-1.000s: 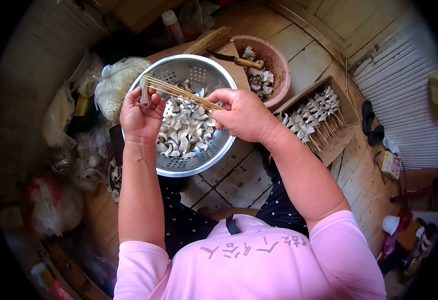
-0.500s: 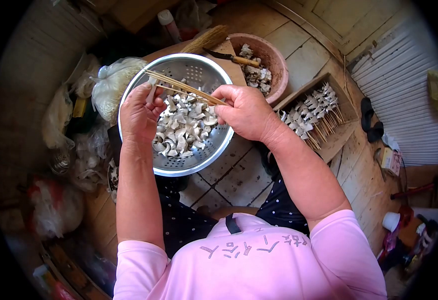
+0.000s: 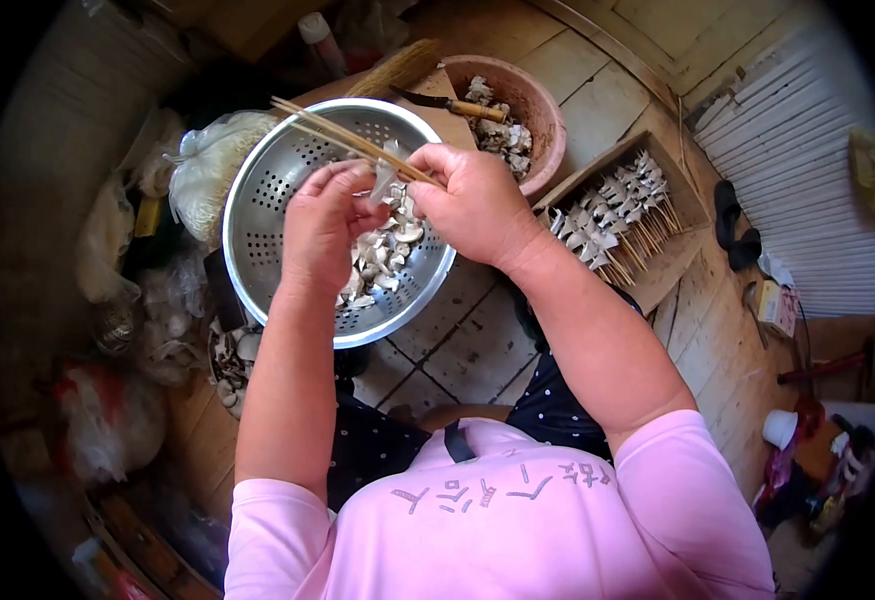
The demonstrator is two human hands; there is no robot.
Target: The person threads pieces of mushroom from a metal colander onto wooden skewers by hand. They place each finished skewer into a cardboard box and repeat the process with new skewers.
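My right hand (image 3: 478, 205) is closed around several thin bamboo skewers (image 3: 323, 130), which point up and to the left. Close by, my left hand (image 3: 330, 215) has its fingers curled against a pale mushroom piece (image 3: 385, 180) that lies along the skewers, right by my right fingertips. Both hands are over a metal colander (image 3: 248, 235) with perforated sides. Grey-white mushroom pieces (image 3: 383, 260) lie inside it, partly hidden by my left hand and forearm.
A cardboard box (image 3: 693, 200) at the right holds rows of filled mushroom skewers (image 3: 618, 220). Behind the colander stand a pink basin (image 3: 548, 110) with mushroom scraps and a wooden-handled knife (image 3: 478, 110) at its rim. Plastic bags (image 3: 218, 165) crowd the left side.
My left hand has moved right toward my right hand, and the mushroom piece is now near the right end of the skewers. The view has shifted slightly.
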